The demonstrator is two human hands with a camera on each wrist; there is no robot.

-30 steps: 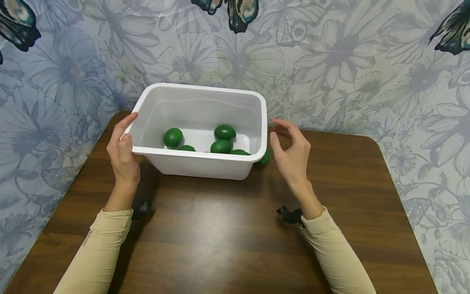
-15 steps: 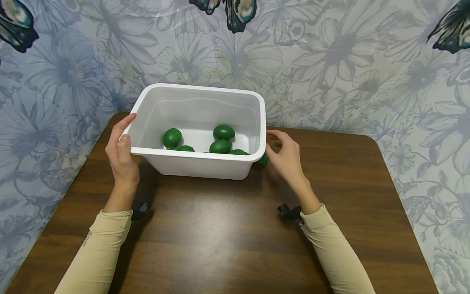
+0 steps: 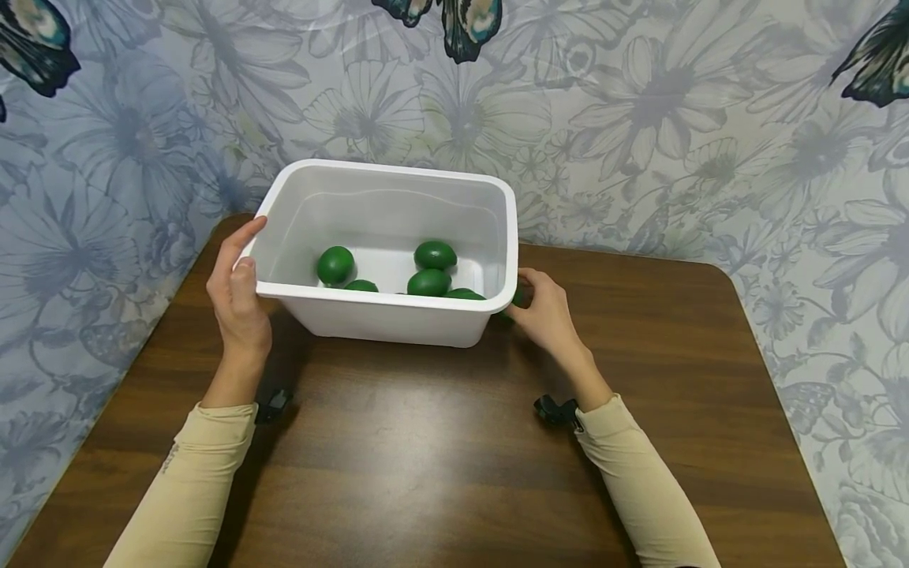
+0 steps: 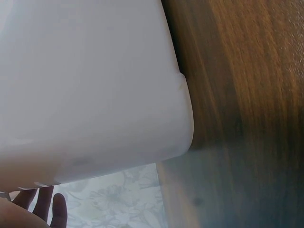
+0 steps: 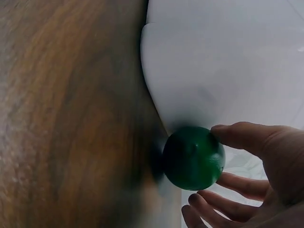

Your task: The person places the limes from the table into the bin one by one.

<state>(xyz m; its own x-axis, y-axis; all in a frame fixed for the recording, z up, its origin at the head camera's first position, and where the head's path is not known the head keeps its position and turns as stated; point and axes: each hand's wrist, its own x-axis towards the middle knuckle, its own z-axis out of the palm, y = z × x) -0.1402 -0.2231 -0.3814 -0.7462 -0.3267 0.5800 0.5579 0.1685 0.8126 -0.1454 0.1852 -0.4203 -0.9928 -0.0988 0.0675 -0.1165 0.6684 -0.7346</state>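
A white plastic tub [image 3: 387, 319] stands on the table, also filling much of the left wrist view as a white wall [image 4: 85, 90]. Several glossy green, egg-shaped fruits [image 3: 435, 255] lie inside it; the front wall partly hides some. My left hand [image 3: 240, 296] grips the tub's left end, thumb near the rim. Just outside the right end, my right hand [image 3: 548, 315] holds another green egg-shaped fruit [image 5: 194, 159] low beside the tub. In the right wrist view its thumb [image 5: 242, 135] touches the top of that fruit, with the fingers underneath. The tub's rim partly hides this fruit from the head view.
The brown wooden table [image 3: 398, 442] has rounded far corners. A flower-patterned wall covering [image 3: 639, 142] rises close behind the tub, with dark butterfly decorations [image 3: 465, 31] on it.
My right hand has come down and toward the tub's right end, and its fingers now meet the green fruit there. The left hand and the tub stay in place.
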